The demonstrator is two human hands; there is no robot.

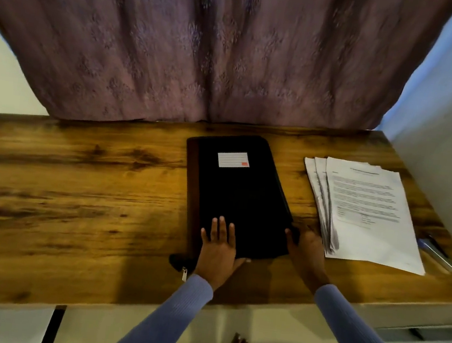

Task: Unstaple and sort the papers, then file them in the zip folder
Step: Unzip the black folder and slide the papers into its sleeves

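Note:
A black zip folder [240, 198] with a white label lies closed in the middle of the wooden desk [74, 195]. My left hand [218, 247] rests flat on its near end, fingers straight on the cover and the thumb at the near edge. My right hand [307, 252] holds the folder's near right corner, thumb on top, with the other fingers hidden at the edge. To the right lies a fanned pile of printed papers [367, 214], apart from both hands. The folder's metal zip pull [184, 274] hangs off the near left corner.
A pen [437, 253] lies beside the papers near the desk's right edge. A purple curtain [205, 49] hangs behind the desk and a white wall [450, 142] stands close on the right. A drawer front [426, 338] shows under the right end. Bare wood spreads to the left.

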